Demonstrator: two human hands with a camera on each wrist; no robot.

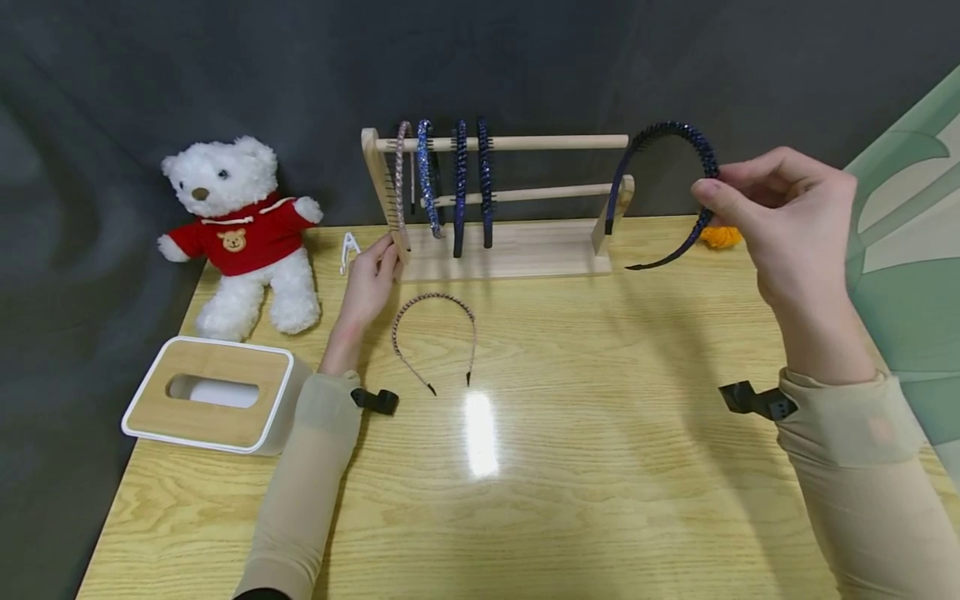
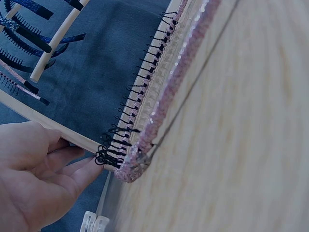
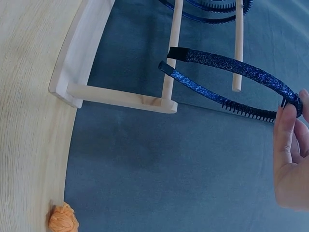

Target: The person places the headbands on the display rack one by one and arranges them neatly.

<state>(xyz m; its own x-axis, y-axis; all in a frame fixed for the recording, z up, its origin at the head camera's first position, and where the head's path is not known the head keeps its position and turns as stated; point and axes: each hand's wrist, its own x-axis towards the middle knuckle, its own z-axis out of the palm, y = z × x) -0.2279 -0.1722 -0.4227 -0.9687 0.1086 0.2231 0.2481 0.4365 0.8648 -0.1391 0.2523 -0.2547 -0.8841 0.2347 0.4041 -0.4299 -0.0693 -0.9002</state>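
Observation:
My right hand (image 1: 795, 217) pinches a dark blue glittery headband (image 1: 686, 131) between thumb and fingers, off the right end of the wooden rack (image 1: 540, 250). Its two ends point back toward the rack, and its toothed inner side shows in the right wrist view. My left hand (image 1: 367, 283) grips the lower part of the rack's left upright. Near those fingertips, the left wrist view has a pink glittery headband (image 2: 166, 92) and black wire loops. On the upper bar hang a pink headband (image 1: 400, 183), a lighter blue one (image 1: 427, 179) and two dark blue ones (image 1: 461, 192).
A thin pinkish headband (image 1: 435, 295) lies on the table in front of the rack. At left are a white teddy bear (image 1: 251, 250) in a red top, a tissue box (image 1: 150, 408) and a white clip (image 1: 348, 250). An orange bundle (image 1: 722, 237) lies behind my right hand.

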